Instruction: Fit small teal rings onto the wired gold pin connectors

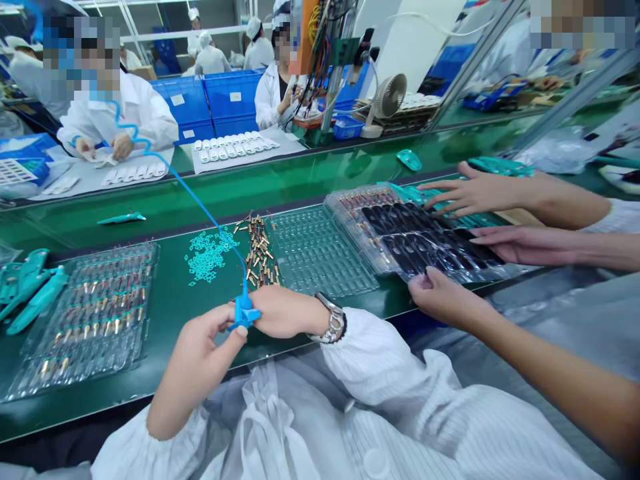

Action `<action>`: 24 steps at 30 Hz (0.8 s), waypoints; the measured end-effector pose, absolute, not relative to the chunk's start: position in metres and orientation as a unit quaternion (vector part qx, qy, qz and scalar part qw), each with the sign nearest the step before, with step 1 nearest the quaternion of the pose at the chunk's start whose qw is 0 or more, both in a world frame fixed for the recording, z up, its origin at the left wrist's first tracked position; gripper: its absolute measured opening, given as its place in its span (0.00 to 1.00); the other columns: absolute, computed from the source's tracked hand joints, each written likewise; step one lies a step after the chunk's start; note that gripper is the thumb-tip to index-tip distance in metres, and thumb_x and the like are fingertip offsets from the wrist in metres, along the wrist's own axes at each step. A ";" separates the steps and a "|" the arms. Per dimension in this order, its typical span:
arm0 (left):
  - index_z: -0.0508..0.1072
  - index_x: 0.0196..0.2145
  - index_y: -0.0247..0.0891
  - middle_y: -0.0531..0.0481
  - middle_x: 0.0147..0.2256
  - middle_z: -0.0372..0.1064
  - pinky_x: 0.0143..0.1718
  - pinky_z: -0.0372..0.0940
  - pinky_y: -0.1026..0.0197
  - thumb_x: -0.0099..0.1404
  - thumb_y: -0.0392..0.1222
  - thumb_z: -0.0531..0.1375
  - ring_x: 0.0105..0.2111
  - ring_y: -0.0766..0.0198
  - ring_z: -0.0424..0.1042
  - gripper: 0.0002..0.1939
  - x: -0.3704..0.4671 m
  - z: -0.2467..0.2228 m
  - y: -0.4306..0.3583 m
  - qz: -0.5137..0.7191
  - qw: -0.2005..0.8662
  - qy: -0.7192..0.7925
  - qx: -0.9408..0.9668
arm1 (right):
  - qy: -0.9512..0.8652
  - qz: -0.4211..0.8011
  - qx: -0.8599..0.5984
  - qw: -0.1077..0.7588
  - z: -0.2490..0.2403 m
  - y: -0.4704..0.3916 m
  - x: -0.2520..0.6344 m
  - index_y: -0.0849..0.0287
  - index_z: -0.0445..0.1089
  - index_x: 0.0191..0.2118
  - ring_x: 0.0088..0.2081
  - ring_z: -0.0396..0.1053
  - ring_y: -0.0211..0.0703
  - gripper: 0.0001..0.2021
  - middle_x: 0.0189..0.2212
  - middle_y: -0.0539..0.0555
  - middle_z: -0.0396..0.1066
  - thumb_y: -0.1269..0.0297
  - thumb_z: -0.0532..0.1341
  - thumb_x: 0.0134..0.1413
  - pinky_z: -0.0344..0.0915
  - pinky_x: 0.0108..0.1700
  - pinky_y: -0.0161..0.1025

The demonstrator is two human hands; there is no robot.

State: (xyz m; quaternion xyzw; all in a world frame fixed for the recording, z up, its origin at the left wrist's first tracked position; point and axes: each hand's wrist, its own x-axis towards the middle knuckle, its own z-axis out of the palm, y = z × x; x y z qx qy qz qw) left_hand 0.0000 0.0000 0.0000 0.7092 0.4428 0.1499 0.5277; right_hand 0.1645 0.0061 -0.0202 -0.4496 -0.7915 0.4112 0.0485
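Right up close, white sleeves, cut off by the bottom edge. Left hand (pixel 200 357) curled, thumb and forefinger pinched on the clip (pixel 243 312), blue, just above the table's near edge. Right hand (pixel 283 310) pressed against the clip from the other side, loosely fisted, fingertips tucked behind the clip and the left fingers. Can't tell whether anything is in that grip. Watch (pixel 334 325) on the right wrist, face turned away.

Running up and left from the clip, a blue cord (pixel 190 193), coiled near the top, far end lost in the blur.

Just beyond the hands, teal rings (pixel 206 255) scattered loose, pins (pixel 260 250) heaped beside them, too small to read singly. Clear tray (pixel 320 253) to the right of the pins, pockets hard to make out. Left tray (pixel 95 313) under glare, filled with rows of parts, near corner clipped by the frame.

To the right, a co-worker's hand (pixel 443 297) on the edge of the black-part tray (pixel 415 233), with two more hands (pixel 470 192) over it, their arms cut off by the right edge.

Further off, the green belt (pixel 300 180), then people in white coats at the far bench, their work too distant to tell.
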 end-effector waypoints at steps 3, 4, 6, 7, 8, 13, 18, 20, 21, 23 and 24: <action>0.69 0.31 0.39 0.49 0.30 0.69 0.33 0.59 0.63 0.59 0.43 0.51 0.32 0.62 0.65 0.09 0.007 0.004 -0.002 0.123 0.482 0.425 0.756 | -0.718 0.579 -0.369 0.115 -0.030 0.012 0.169 0.66 0.64 0.22 0.23 0.52 0.30 0.08 0.20 0.48 0.63 0.76 0.52 0.47 0.50 0.26 0.30; 0.69 0.32 0.39 0.49 0.30 0.69 0.32 0.59 0.63 0.59 0.43 0.50 0.31 0.62 0.66 0.10 0.009 0.005 -0.003 0.115 0.472 0.424 0.764 | -0.654 0.650 -0.357 0.146 -0.033 0.012 0.171 0.66 0.65 0.23 0.21 0.50 0.29 0.07 0.18 0.46 0.60 0.76 0.53 0.46 0.49 0.25 0.29; 0.69 0.33 0.39 0.50 0.29 0.69 0.29 0.58 0.64 0.59 0.44 0.49 0.28 0.63 0.66 0.11 0.013 0.006 -0.005 0.094 0.462 0.428 0.772 | -0.498 0.767 -0.353 0.199 -0.036 0.011 0.174 0.66 0.67 0.29 0.17 0.45 0.27 0.07 0.14 0.43 0.54 0.74 0.53 0.46 0.43 0.20 0.28; 0.69 0.32 0.39 0.50 0.27 0.69 0.26 0.56 0.65 0.60 0.44 0.48 0.26 0.64 0.65 0.12 0.015 0.005 -0.006 0.082 0.460 0.429 0.773 | -0.421 0.805 -0.355 0.221 -0.036 0.010 0.174 0.66 0.68 0.34 0.16 0.42 0.26 0.09 0.13 0.41 0.51 0.72 0.52 0.47 0.40 0.19 0.28; 0.68 0.31 0.38 0.51 0.25 0.69 0.25 0.55 0.65 0.60 0.44 0.47 0.23 0.65 0.64 0.12 0.017 0.004 -0.007 0.072 0.459 0.432 0.773 | -0.354 0.828 -0.359 0.246 -0.036 0.009 0.174 0.66 0.67 0.38 0.15 0.39 0.26 0.12 0.12 0.40 0.48 0.71 0.51 0.48 0.38 0.18 0.28; 0.63 0.23 0.38 0.53 0.20 0.63 0.23 0.50 0.64 0.60 0.46 0.46 0.21 0.66 0.60 0.14 0.027 -0.010 -0.012 0.061 0.431 0.443 0.784 | -0.185 0.822 -0.367 0.394 -0.034 0.010 0.163 0.67 0.63 0.47 0.15 0.44 0.26 0.19 0.13 0.41 0.50 0.72 0.53 0.46 0.43 0.17 0.27; 0.60 0.21 0.38 0.53 0.19 0.60 0.23 0.49 0.65 0.60 0.47 0.46 0.21 0.66 0.58 0.14 0.032 -0.018 -0.013 0.077 0.451 0.435 0.776 | -0.077 0.765 -0.312 0.558 -0.044 0.007 0.151 0.62 0.64 0.43 0.26 0.62 0.31 0.15 0.23 0.47 0.63 0.70 0.58 0.44 0.61 0.32 0.32; 0.62 0.22 0.37 0.52 0.21 0.63 0.24 0.50 0.65 0.60 0.47 0.46 0.23 0.66 0.59 0.15 0.032 -0.018 -0.012 0.091 0.481 0.427 0.760 | -0.152 0.726 -0.340 0.578 -0.050 0.004 0.149 0.60 0.65 0.42 0.36 0.65 0.35 0.14 0.33 0.51 0.67 0.69 0.58 0.45 0.61 0.41 0.35; 0.63 0.23 0.37 0.52 0.22 0.63 0.25 0.50 0.65 0.60 0.47 0.47 0.23 0.66 0.59 0.15 0.031 -0.018 -0.012 0.098 0.498 0.423 0.751 | -0.220 0.703 -0.365 0.570 -0.053 0.003 0.148 0.60 0.65 0.42 0.39 0.65 0.37 0.13 0.36 0.53 0.67 0.68 0.57 0.47 0.60 0.43 0.36; 0.64 0.23 0.37 0.52 0.22 0.62 0.25 0.51 0.65 0.60 0.48 0.47 0.24 0.66 0.59 0.16 0.028 -0.019 -0.010 0.109 0.529 0.416 0.731 | -0.369 0.642 -0.419 0.525 -0.057 0.004 0.146 0.59 0.66 0.42 0.43 0.63 0.38 0.12 0.40 0.54 0.66 0.66 0.54 0.51 0.58 0.47 0.38; 0.64 0.23 0.37 0.52 0.22 0.61 0.25 0.52 0.65 0.60 0.49 0.48 0.24 0.66 0.58 0.16 0.027 -0.019 -0.009 0.114 0.541 0.415 0.722 | -0.436 0.605 -0.443 0.497 -0.057 0.005 0.144 0.60 0.66 0.42 0.44 0.62 0.38 0.11 0.41 0.54 0.65 0.65 0.52 0.53 0.58 0.47 0.38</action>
